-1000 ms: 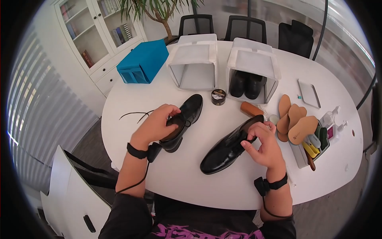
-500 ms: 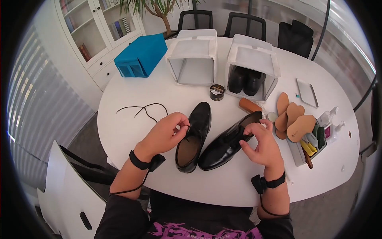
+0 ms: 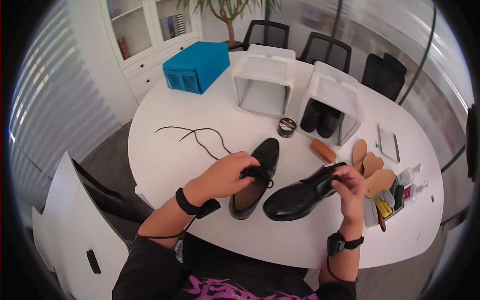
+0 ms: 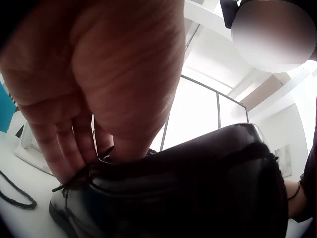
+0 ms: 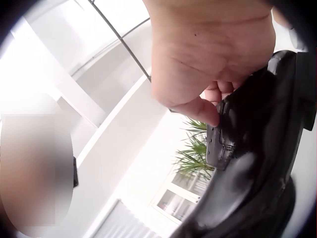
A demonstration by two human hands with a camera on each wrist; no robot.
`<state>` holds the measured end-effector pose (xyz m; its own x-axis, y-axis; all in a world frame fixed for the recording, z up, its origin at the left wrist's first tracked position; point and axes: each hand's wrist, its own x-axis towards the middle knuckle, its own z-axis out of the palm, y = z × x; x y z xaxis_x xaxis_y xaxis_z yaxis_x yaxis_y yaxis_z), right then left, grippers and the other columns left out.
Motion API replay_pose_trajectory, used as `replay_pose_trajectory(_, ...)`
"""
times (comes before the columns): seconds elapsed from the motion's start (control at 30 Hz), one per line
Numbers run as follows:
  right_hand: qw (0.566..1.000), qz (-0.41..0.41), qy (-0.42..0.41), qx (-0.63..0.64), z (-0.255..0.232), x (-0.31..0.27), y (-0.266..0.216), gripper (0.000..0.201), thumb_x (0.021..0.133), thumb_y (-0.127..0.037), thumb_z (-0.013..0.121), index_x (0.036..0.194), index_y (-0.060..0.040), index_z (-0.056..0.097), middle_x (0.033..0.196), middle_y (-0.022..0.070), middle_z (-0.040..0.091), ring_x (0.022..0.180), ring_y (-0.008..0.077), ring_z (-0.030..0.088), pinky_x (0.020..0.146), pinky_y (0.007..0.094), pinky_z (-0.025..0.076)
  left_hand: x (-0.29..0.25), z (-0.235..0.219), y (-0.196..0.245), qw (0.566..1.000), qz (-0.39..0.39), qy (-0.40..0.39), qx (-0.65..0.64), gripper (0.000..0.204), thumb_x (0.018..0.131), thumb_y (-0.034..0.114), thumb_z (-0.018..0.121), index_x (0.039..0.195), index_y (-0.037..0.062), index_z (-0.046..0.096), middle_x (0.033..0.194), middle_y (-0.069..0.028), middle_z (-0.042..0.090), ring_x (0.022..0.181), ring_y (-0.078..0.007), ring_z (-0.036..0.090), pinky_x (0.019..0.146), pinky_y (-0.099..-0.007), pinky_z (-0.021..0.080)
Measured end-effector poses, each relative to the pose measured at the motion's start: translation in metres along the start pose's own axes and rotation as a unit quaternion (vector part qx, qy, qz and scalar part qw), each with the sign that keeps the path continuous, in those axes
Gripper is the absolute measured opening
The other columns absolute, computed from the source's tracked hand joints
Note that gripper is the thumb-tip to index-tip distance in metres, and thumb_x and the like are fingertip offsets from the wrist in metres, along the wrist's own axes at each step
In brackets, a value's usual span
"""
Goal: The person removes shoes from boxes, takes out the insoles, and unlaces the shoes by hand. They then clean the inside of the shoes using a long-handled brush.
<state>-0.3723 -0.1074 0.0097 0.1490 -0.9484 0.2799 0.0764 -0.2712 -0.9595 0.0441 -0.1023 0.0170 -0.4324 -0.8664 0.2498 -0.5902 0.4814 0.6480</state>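
Two black leather dress shoes lie side by side near the table's front. At the laced throat of the left shoe [image 3: 265, 155], toe pointing away, my left hand [image 3: 225, 175] pinches with thumb and fingers; a lace loop hangs beside it. My right hand [image 3: 350, 192] grips the right shoe [image 3: 295, 200] by its opening, thumb on an eyelet flap [image 5: 220, 148] in the right wrist view. That shoe's toe points toward my body. A loose black shoelace [image 3: 202, 131] curves over the table left of the shoes. My left fingertips are partly hidden behind the shoe in the left wrist view.
Behind the shoes are a round black tin [image 3: 286, 128], a wooden brush [image 3: 323, 151] and two white boxes, one [image 3: 330, 87] holding black shoes. A blue box [image 3: 197, 67] stands back left. Cork-coloured insoles [image 3: 379, 183] and a filled caddy [image 3: 371, 212] are at right.
The left shoe has been brought rightward, next to the other, and my left hand has moved from its opening to its throat. My right hand keeps hold of the right shoe.
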Motion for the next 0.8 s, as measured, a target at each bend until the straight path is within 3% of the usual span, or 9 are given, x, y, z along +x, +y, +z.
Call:
replay_pose_trajectory(0.1,0.990,-0.026,0.054,0.127,0.001,0.014,-0.022,0.018,0.107,-0.001,0.075,0.125,-0.0022,0.076,0.122,0.0043,0.082,0.114,0.0153,0.075,0.107,0.0310,0.054,-0.002,0.008,-0.003,1.000,0.014,0.011,0.004,0.039,0.103,0.010,0.086,0.140,0.0043,0.077,0.128,-0.0160,0.076,0.117,-0.0401,0.076,0.102,-0.0478,0.063)
replay_pose_trajectory(0.17,0.986,-0.040,0.046,0.155,0.019,0.031,-0.044,0.019,0.112,-0.002,0.074,0.131,-0.0014,0.077,0.124,0.0067,0.084,0.116,0.0162,0.077,0.112,0.0338,0.055,0.001,0.018,-0.008,0.997,0.080,-0.009,-0.009,0.041,0.106,0.009,0.084,0.146,0.0075,0.077,0.133,-0.0134,0.077,0.124,-0.0379,0.076,0.106,-0.0476,0.063)
replay_pose_trajectory(0.23,0.983,-0.050,0.096,0.148,0.052,0.048,-0.060,0.020,0.113,0.001,0.077,0.133,-0.0008,0.079,0.122,0.0054,0.086,0.111,0.0123,0.078,0.108,0.0302,0.057,0.005,0.016,-0.004,0.996,0.088,-0.025,-0.022,0.037,0.107,0.006,0.082,0.144,0.0066,0.079,0.138,-0.0144,0.080,0.129,-0.0410,0.076,0.111,-0.0505,0.063)
replay_pose_trajectory(0.33,0.993,-0.026,0.046,0.109,0.093,0.086,-0.049,0.018,0.109,0.003,0.086,0.127,0.0000,0.084,0.115,0.0027,0.087,0.105,0.0095,0.078,0.099,0.0263,0.059,0.015,0.010,-0.012,0.978,0.149,-0.125,-0.081,0.034,0.108,0.009,0.082,0.142,0.0051,0.082,0.141,-0.0157,0.085,0.133,-0.0437,0.077,0.114,-0.0508,0.062)
replay_pose_trajectory(0.47,0.998,0.057,0.002,-0.006,0.137,0.142,-0.005,0.022,0.104,-0.004,0.096,0.122,0.0051,0.087,0.110,0.0057,0.087,0.091,0.0095,0.077,0.079,0.0250,0.059,-0.017,-0.017,0.038,0.993,0.087,-0.080,-0.006,0.030,0.108,0.012,0.083,0.137,0.0049,0.082,0.133,-0.0157,0.085,0.131,-0.0434,0.077,0.112,-0.0508,0.063)
replay_pose_trajectory(0.6,0.989,0.127,0.006,-0.077,0.178,0.178,0.037,0.021,0.105,-0.006,0.094,0.121,0.0064,0.088,0.108,0.0062,0.087,0.090,0.0117,0.079,0.080,0.0261,0.062,-0.054,-0.010,0.071,0.995,0.044,-0.086,0.025,0.036,0.107,0.018,0.085,0.137,0.0018,0.076,0.134,-0.0189,0.080,0.131,-0.0444,0.075,0.111,-0.0518,0.062)
replay_pose_trajectory(0.7,0.987,0.157,-0.023,0.008,0.190,0.181,0.051,0.031,0.109,-0.010,0.091,0.134,0.0078,0.085,0.113,0.0082,0.086,0.098,0.0148,0.082,0.091,0.0281,0.066,-0.067,0.022,0.069,0.997,0.046,-0.050,0.032,0.051,0.106,0.024,0.088,0.144,-0.0044,0.069,0.141,-0.0244,0.075,0.134,-0.0464,0.072,0.112,-0.0547,0.061)
replay_pose_trajectory(0.77,0.975,0.189,-0.100,0.055,0.191,0.175,0.034,0.039,0.116,-0.015,0.084,0.148,0.0057,0.076,0.134,0.0133,0.085,0.122,0.0225,0.083,0.114,0.0343,0.066,-0.064,0.034,0.065,0.996,0.023,0.015,0.086,0.053,0.105,0.027,0.090,0.141,-0.0064,0.071,0.136,-0.0265,0.076,0.131,-0.0477,0.074,0.111,-0.0561,0.061)
replay_pose_trajectory(0.8,0.973,0.187,-0.130,0.033,0.184,0.170,0.026,0.042,0.118,-0.017,0.081,0.154,0.0043,0.071,0.141,0.0146,0.084,0.130,0.0238,0.082,0.117,0.0368,0.065,-0.060,0.036,0.063,0.996,0.026,0.013,0.082,0.053,0.105,0.027,0.090,0.141,-0.0064,0.071,0.136,-0.0265,0.076,0.131,-0.0477,0.074,0.111,-0.0561,0.061)
